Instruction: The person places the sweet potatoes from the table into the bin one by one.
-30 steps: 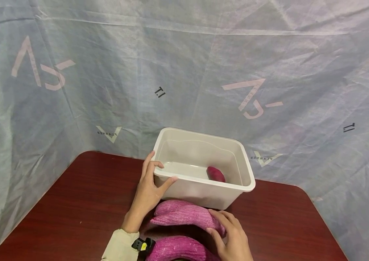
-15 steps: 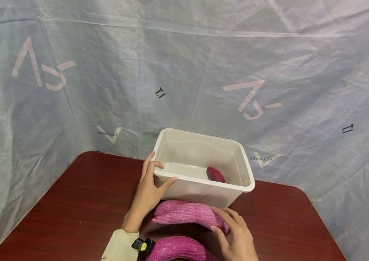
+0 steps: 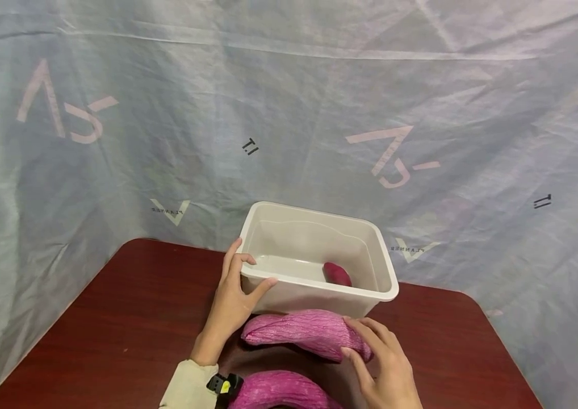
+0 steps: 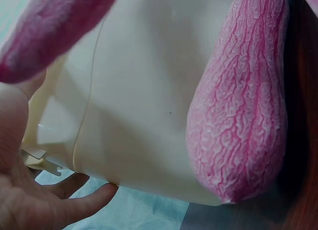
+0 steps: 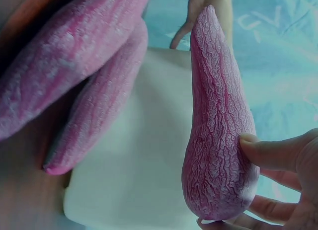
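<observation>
You are at a dark red-brown wooden counter [image 3: 115,318] with rounded corners. Behind it and on both sides hangs a thin blue-grey sheet [image 3: 289,113], full of creases and folds. Pale pink letters [image 3: 388,153] and small black marks [image 3: 250,146] are printed on it. The light is soft and even.

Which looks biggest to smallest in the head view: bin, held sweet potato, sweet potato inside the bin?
1. White bin.
2. Held sweet potato, pinched at its end by the right hand.
3. Sweet potato in the bin; partly hidden by the rim and farther off, so unsure.
</observation>
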{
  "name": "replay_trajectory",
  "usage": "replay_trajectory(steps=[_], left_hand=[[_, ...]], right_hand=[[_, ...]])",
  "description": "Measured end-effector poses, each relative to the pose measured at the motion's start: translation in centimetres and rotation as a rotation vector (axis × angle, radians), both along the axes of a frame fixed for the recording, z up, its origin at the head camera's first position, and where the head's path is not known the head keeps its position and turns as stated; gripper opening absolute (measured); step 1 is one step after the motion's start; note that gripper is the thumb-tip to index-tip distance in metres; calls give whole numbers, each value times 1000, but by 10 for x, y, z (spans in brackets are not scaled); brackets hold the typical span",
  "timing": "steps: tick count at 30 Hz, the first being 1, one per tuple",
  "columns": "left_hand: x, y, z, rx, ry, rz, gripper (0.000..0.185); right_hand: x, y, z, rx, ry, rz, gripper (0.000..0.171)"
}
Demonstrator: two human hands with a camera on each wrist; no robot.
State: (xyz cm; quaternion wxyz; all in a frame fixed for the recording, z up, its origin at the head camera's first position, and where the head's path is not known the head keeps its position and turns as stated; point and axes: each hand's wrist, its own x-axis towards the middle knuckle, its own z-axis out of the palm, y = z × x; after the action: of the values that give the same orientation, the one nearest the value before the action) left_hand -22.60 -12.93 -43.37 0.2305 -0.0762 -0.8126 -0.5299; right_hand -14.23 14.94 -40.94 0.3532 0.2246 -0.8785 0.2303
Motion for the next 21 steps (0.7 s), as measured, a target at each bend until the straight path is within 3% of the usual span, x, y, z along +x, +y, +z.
replay_trajectory(steps=[9,14,21], left_hand=[[-1,1,1,-8,-13,-5,50],[1,-1,2,-2,-10,-2,52],[-1,-3,0,-36,90,-5,52]], right_hand=[[-3,2,16,-62,33,72,65],[-6,-3,28,-92,4,83,62],[-16,-13,42,-114,-3,82,61]])
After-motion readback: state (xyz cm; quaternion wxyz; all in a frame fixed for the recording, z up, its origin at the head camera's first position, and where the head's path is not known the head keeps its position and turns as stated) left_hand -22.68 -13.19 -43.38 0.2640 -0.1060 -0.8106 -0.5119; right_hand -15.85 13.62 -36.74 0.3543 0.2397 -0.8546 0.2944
